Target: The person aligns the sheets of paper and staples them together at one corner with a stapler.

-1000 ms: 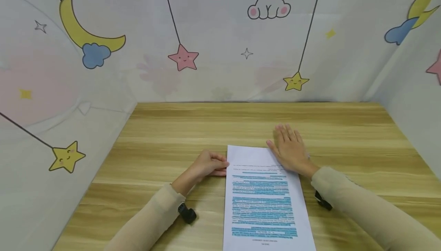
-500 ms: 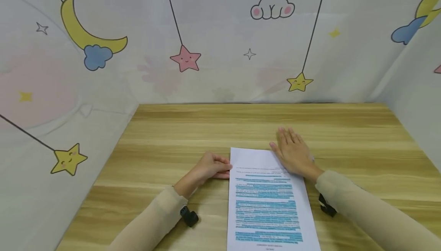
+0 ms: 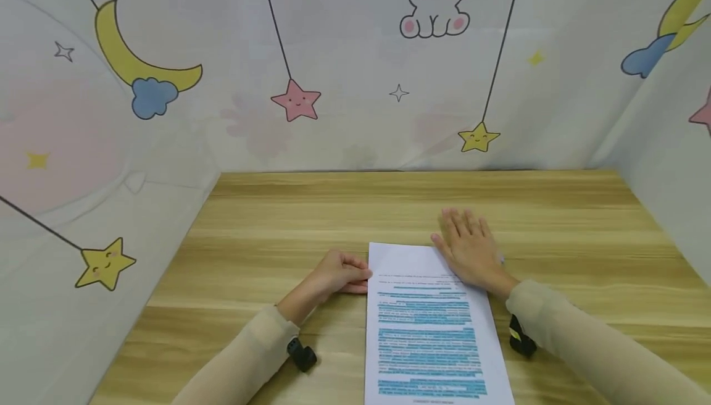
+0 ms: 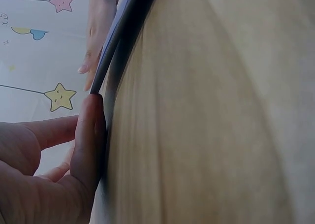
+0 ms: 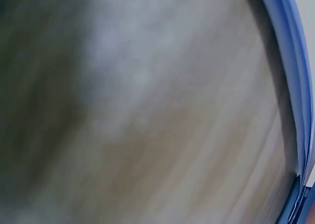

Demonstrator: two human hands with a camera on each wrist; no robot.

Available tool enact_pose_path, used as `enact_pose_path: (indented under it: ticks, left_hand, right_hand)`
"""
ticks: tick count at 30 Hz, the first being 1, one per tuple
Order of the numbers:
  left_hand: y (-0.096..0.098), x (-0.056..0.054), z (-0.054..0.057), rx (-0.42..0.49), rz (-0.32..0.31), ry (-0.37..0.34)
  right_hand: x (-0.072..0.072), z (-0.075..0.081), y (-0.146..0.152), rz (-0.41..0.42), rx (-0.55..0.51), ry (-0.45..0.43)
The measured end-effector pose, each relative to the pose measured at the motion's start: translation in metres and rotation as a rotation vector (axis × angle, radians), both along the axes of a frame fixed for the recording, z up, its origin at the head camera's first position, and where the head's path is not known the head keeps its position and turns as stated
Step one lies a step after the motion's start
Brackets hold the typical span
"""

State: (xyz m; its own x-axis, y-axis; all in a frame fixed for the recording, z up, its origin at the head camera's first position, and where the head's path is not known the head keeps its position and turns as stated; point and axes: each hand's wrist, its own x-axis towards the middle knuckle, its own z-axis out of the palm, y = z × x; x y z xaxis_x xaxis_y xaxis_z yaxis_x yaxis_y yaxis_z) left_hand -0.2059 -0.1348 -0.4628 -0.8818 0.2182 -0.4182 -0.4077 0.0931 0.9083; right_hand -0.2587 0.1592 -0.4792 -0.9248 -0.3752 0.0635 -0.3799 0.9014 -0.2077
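A stack of white printed sheets (image 3: 428, 337) lies on the wooden table, its text upside down and mostly highlighted in blue. My left hand (image 3: 339, 272) is at its left edge near the far corner, thumb and fingertips right at the paper. In the left wrist view, a straight finger (image 4: 88, 140) meets the edge of the stack. My right hand (image 3: 472, 254) rests palm down over the far right corner, fingers extended past the paper and thumb apart. Layered sheet edges (image 5: 295, 81) curve along the right wrist view, with a dark blue strip (image 5: 291, 202) below them, partly out of frame.
The wooden table (image 3: 266, 220) reaches back to a white cloth (image 3: 355, 53) printed with stars, moons and a bear. More cloth hangs at both sides. Black wrist cameras (image 3: 302, 354) sit under both sleeves.
The head view shifts slightly. Both hands keep to their places at the stack, and the sheets lie as before.
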Motion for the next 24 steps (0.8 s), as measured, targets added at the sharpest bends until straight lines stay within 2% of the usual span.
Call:
enact_pose_path:
  ticks: [14, 24]
  left_hand:
    - [-0.0005, 0.0077, 0.0022, -0.018, -0.004, -0.008]
    - [0.0019, 0.0049, 0.0028, -0.001, -0.003, -0.005]
  right_hand:
    - [0.005, -0.0073, -0.0039, -0.004, 0.048, 0.021]
    - [0.0023, -0.0065, -0.001, -0.001, 0.032, 0.023]
